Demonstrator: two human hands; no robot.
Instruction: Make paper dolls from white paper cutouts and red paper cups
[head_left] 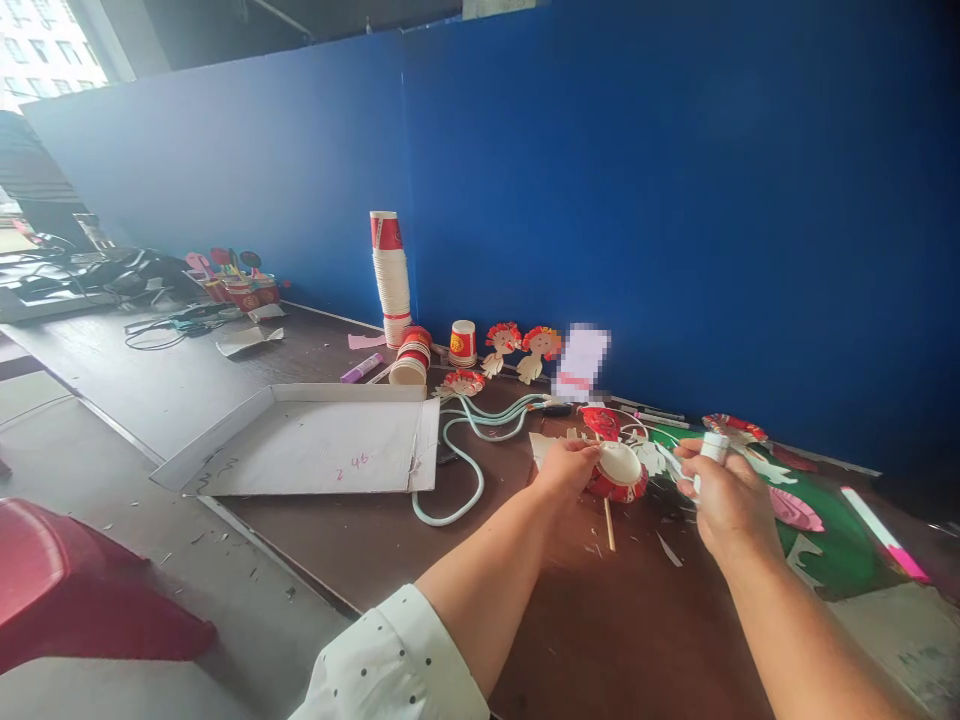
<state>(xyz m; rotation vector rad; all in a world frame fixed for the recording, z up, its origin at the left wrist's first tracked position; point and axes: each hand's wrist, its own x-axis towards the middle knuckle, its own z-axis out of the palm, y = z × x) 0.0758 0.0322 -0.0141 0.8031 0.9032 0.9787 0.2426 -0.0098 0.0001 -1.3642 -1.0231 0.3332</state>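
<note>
My left hand (pixel 571 466) pinches the edge of a cut paper cup (pixel 621 465), whose pale round bottom faces up with red strips folded out around it. A thin wooden stick (pixel 610 525) shows below the cup; I cannot tell whether the two are joined. To the right, my right hand (pixel 733 500) is closed round a short white tube (pixel 714 447), apart from the cup. White paper scraps (pixel 654 458) lie between the hands. Just behind the cup is a red paper piece (pixel 601 421).
A shallow cardboard tray (pixel 337 440) lies left of a pale cable (pixel 480 480). Stacked paper cups (pixel 392 285) stand by the blue partition (pixel 675 200). A green mat (pixel 840 540), a pink-capped marker (pixel 885 533) and a pink paper disc (pixel 796 510) are at right.
</note>
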